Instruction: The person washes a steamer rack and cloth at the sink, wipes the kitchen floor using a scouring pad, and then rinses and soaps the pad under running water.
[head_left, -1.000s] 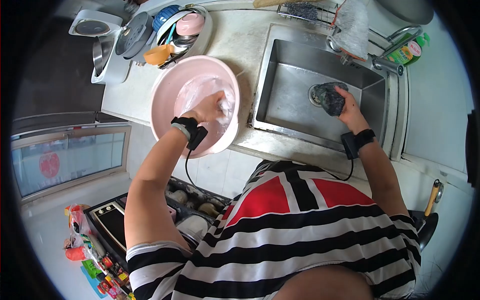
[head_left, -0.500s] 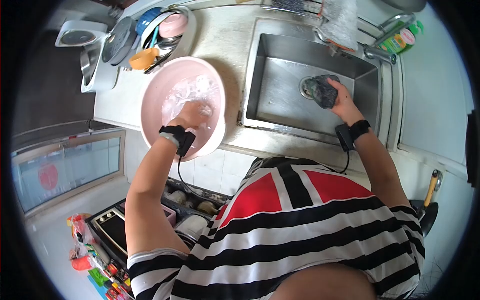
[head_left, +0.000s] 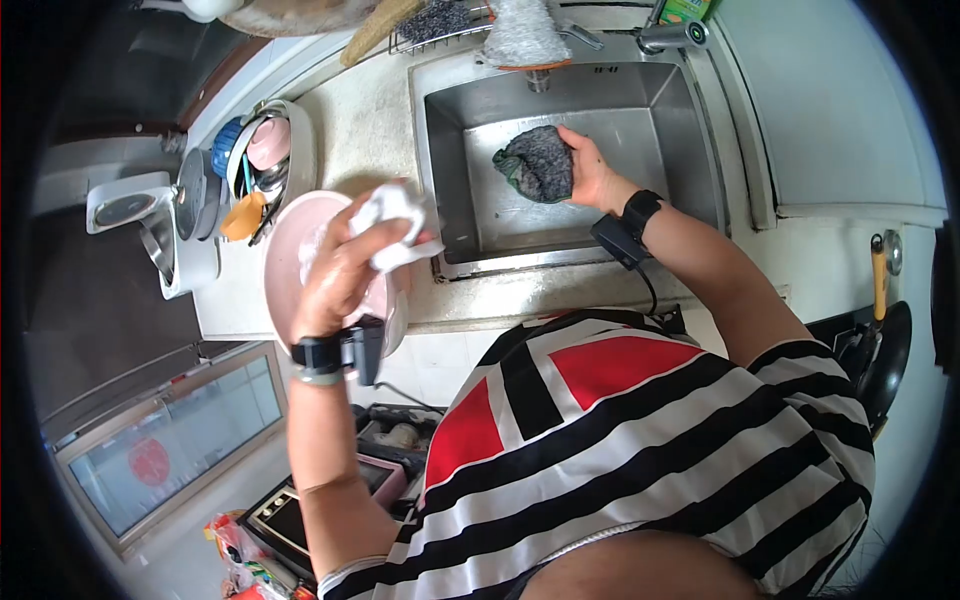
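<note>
My left hand (head_left: 342,270), wet and slightly blurred, is closed around a crumpled white cloth (head_left: 388,222). It is raised above the right side of the pink basin (head_left: 283,255), whose inside is partly hidden by my forearm and hand. Over the steel sink (head_left: 620,150), my right hand (head_left: 592,180) grips a dark grey dishcloth (head_left: 542,165) with a green edge by its right side. The dishcloth hangs limp, its left end folded.
A white dish tub (head_left: 302,150) with bowls and an orange cup (head_left: 243,217) stands behind the basin. At the sink's back are a faucet (head_left: 672,37) and a hanging grey-white rag (head_left: 525,35). A dark pan (head_left: 890,350) hangs at the right.
My left hand has risen out of the basin with the white cloth. The view has shifted; my right hand still holds the grey dishcloth over the sink, now more spread out.
</note>
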